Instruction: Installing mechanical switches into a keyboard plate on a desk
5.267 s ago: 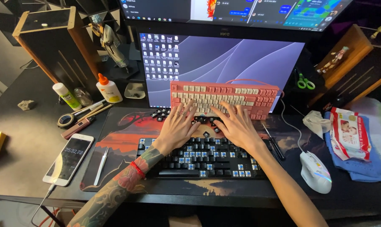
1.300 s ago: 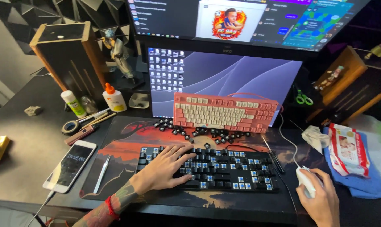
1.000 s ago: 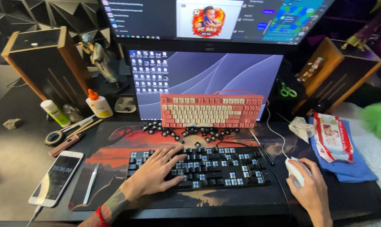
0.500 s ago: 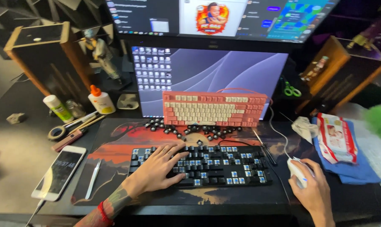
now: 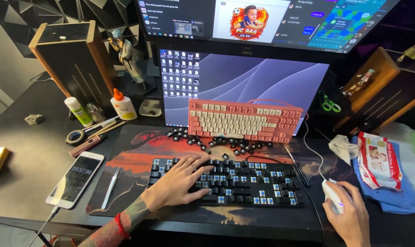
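My left hand (image 5: 182,180) lies flat on the black keyboard (image 5: 225,182) at the front middle of the desk mat (image 5: 138,158), fingers spread over its left half. Many keycaps are off, baring blue switches. I judge the board rigid and fairly heavy, best gripped by its 2 short ends, the bare stems being fragile. Loose black keycaps (image 5: 216,141) lie behind it, before the propped pink keyboard (image 5: 244,121). My right hand (image 5: 347,215) cups the white mouse (image 5: 332,197), fingers curled. 5.3 seconds ago both hands reached toward the pink keyboard.
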